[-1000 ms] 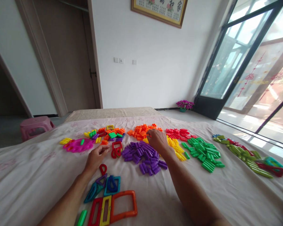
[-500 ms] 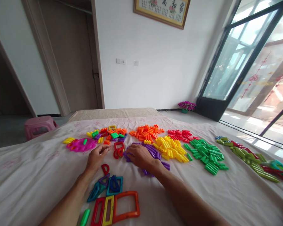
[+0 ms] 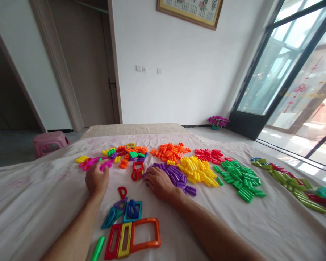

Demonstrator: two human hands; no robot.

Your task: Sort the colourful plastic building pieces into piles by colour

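- Magenta scalloped plastic plate: left hand's 12 o'clock, partly hidden.
- Left fingers curled; can't tell if gripping.
- Red plastic frames: right hand's 10 o'clock.
- Right fingers bent, grip can't tell.
- Purple plastic sticks: right hand's 2 o'clock, yellow plastic sticks beyond.

Framed picture, far wall: large characters are cut off above; small text rows are too fine to read. Glass panel, right: yellowish markings, illegible.
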